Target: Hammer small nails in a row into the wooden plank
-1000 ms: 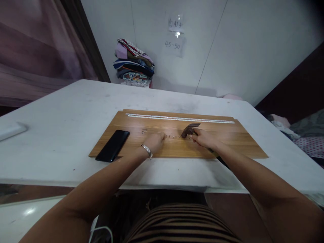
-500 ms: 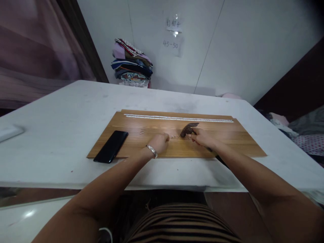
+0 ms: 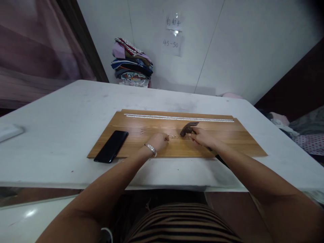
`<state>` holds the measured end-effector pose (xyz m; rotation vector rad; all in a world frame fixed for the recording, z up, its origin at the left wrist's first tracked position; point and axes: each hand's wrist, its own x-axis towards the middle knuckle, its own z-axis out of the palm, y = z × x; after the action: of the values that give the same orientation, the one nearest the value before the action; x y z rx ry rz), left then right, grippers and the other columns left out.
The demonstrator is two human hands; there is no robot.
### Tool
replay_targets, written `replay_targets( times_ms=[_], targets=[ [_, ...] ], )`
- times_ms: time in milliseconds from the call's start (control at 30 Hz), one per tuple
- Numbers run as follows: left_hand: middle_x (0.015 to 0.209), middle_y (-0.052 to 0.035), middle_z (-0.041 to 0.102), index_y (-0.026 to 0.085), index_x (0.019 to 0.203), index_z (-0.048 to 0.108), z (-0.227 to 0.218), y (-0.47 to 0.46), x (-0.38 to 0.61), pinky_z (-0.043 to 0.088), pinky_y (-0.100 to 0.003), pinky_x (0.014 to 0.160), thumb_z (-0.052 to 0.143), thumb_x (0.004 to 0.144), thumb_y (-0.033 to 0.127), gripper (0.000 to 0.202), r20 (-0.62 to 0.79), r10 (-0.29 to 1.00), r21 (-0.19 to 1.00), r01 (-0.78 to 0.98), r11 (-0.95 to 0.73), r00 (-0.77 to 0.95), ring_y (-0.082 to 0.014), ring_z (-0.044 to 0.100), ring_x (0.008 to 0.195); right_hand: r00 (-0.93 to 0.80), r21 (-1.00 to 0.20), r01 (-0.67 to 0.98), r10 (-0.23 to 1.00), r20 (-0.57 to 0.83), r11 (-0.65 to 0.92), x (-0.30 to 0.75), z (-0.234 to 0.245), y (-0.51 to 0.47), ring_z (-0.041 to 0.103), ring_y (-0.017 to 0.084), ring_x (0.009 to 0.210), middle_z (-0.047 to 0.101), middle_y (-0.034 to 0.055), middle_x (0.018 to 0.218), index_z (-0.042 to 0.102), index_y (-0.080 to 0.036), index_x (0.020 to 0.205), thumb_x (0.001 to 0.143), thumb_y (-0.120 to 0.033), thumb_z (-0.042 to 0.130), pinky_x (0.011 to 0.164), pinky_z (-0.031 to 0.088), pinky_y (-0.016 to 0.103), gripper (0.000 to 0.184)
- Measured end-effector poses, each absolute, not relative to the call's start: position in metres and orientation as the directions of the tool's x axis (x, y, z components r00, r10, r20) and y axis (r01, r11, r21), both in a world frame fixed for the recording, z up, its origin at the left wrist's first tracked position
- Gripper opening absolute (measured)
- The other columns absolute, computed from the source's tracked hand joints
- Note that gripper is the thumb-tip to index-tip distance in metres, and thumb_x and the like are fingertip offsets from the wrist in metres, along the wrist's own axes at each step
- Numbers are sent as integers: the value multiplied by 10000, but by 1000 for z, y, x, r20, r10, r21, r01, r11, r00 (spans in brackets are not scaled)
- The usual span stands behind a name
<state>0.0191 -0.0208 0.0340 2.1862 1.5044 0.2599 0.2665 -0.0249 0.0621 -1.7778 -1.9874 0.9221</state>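
A wooden board [image 3: 227, 138] lies across the white table [image 3: 63, 118]. My right hand [image 3: 202, 137] is closed round the handle of a dark hammer [image 3: 187, 128], its head low over the board. My left hand [image 3: 159, 141], with a silver bracelet on the wrist, rests on the board in a pinch; whether it holds a nail is too small to tell. Between the two hands runs a short row of small nails [image 3: 174, 136] in the board. A couple of loose nails [image 3: 143, 131] lie left of my left hand.
A black phone [image 3: 111, 146] lies on the board's left end. A long pale strip [image 3: 177, 118] runs along the board's far edge. Folded clothes [image 3: 132, 64] are stacked against the wall behind the table. A white object [image 3: 8, 131] sits at the table's left edge.
My left hand has slid a little to the right along the row of nails. The hammer and right hand have barely shifted; the view moved slightly.
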Motion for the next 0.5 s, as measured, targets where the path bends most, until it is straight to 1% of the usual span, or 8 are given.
replay_targets(
  times_ms=[167, 233, 300, 367, 400, 500],
  targets=[
    [1018, -81, 787, 183, 923, 789, 29, -24, 29, 511, -299, 878, 585, 826, 146, 229, -55, 924, 563, 776, -285, 379, -208, 703, 955, -178, -641, 767, 964, -196, 11, 267, 62, -24, 520, 135, 554, 602, -5, 643, 655, -161, 974, 858, -250, 563, 585, 410, 249, 173],
    [1010, -76, 788, 182, 934, 783, 29, -24, 31, 515, -295, 876, 562, 834, 129, 249, -39, 923, 589, 755, -288, 382, -198, 704, 946, -164, -627, 779, 963, -213, -6, 267, 62, -25, 518, 133, 554, 608, 0, 652, 654, -157, 968, 850, -253, 574, 581, 405, 247, 172],
    [968, -67, 788, 184, 924, 778, 31, -24, 30, 518, -293, 863, 558, 827, 117, 250, -23, 921, 587, 750, -304, 390, -192, 702, 916, -163, -629, 778, 964, -212, -7, 266, 62, -26, 517, 130, 554, 613, 3, 660, 652, -155, 973, 857, -263, 572, 576, 401, 244, 178],
    [936, -65, 783, 183, 912, 773, 35, -23, 27, 517, -288, 840, 563, 815, 111, 243, -17, 919, 546, 774, -322, 394, -191, 698, 889, -172, -640, 768, 965, -199, 5, 267, 62, -25, 520, 129, 555, 618, 4, 669, 652, -156, 996, 866, -272, 562, 574, 401, 242, 195],
    [936, -72, 780, 179, 911, 771, 39, -23, 25, 514, -288, 831, 562, 813, 107, 241, -23, 920, 505, 798, -327, 392, -195, 697, 888, -177, -644, 765, 965, -192, 12, 267, 61, -25, 524, 130, 557, 621, 4, 673, 653, -157, 1010, 869, -275, 560, 576, 403, 242, 206],
    [999, -125, 768, 150, 935, 764, 49, -23, 23, 507, -303, 820, 539, 818, 88, 261, -71, 927, 326, 887, -328, 368, -228, 700, 934, -173, -634, 773, 967, -189, 15, 268, 61, -24, 533, 135, 565, 629, 8, 681, 657, -155, 1026, 866, -277, 567, 579, 408, 243, 220]
  ],
)
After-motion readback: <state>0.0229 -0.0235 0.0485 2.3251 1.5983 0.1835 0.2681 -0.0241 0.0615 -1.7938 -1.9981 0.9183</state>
